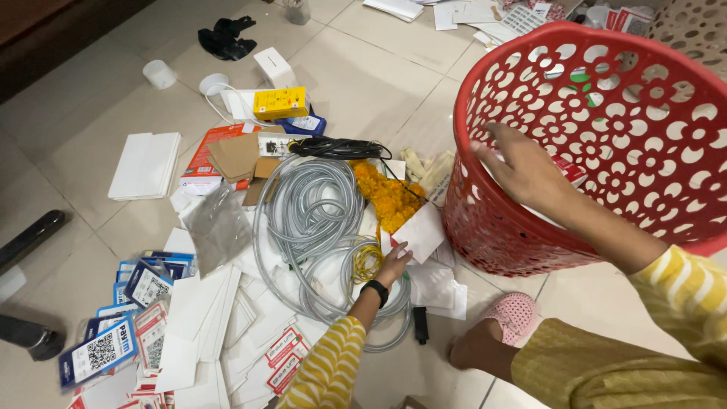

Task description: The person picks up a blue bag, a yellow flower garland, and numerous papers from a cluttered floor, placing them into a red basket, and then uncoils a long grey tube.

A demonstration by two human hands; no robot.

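A single head-worn camera looks steeply down from above and slightly behind the person's arms onto the pale tiled floor (379,76), close enough that both forearms enter from the bottom edge. The view faces forward across the scattered heap at centre and lower left, with the red perforated plastic basket (606,151) filling the right side.

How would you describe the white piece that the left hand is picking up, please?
Start at the red basket under the right hand. Just left of its base lie orange flowers; below them the left hand pinches a white paper. It alone is lifted, tilted like a diamond.
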